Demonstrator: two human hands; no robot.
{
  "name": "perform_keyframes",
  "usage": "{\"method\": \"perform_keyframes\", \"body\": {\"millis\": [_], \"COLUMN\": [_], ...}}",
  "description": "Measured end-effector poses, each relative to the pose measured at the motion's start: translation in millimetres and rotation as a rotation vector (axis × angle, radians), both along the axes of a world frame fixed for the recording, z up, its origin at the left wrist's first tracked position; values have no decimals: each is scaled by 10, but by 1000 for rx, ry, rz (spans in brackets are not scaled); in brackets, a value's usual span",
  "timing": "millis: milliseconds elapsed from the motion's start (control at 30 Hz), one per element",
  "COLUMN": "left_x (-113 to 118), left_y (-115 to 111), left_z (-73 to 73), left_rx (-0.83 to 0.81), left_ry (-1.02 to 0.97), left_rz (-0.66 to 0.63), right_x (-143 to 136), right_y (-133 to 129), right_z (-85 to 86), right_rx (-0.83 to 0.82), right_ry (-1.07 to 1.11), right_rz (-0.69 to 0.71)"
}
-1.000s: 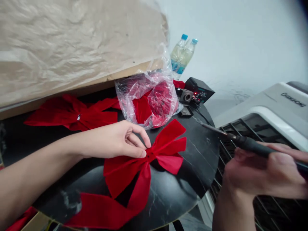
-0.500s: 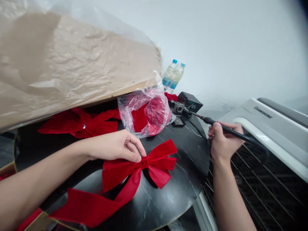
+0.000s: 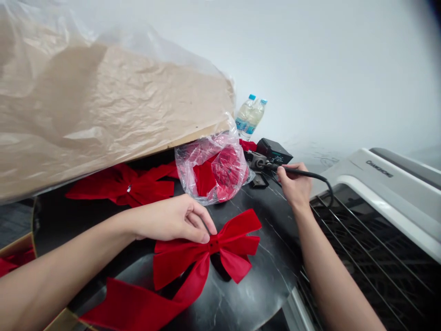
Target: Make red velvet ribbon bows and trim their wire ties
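Note:
A red velvet bow [image 3: 237,230] with a long tail lies on the black marbled table [image 3: 272,285]. Several small dark marks dot its centre knot. My left hand [image 3: 193,220] is closed on the bow just left of that knot, thumb and fingers pinched. Farther right, my right hand [image 3: 296,184] grips the black handle of a soldering iron [image 3: 275,169]. The iron's tip end is at the opening of its metal holder [image 3: 257,161], so the tip is hidden. A dark cord curves off behind the hand.
Behind stands a black control box [image 3: 274,151] with a dial, near two bottles [image 3: 253,117]. A clear plastic bag [image 3: 220,172] holds red material. Another red bow [image 3: 127,184] lies by a plastic-covered brown board [image 3: 138,101]. A white heater [image 3: 372,184] with a dark grille stands right.
My right hand has moved left and away from me, bringing the iron's tip end to the holder. My left hand stays on the bow. The whole view has shifted slightly.

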State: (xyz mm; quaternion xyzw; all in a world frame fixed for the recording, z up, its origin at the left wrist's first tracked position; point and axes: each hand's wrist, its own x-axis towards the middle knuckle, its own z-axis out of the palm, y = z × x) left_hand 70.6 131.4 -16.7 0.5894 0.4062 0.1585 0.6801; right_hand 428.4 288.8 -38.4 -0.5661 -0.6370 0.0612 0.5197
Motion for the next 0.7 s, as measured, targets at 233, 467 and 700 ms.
{"method": "perform_keyframes", "body": {"millis": [233,467,700], "left_x": [-4,2,1], "left_y": [-14,-59,-77], "left_z": [6,12,53], "left_rx": [5,21,43], "left_ry": [-21,-32,-78], "left_rz": [-6,-17,-2], "right_x": [-52,-129,-263], "right_y": [237,383,369], "right_z": [1,-86,-166], "right_rx": [-184,-157,-212], "right_ry": [-150,-231,-176], "right_rz": [147,46,-51]}}
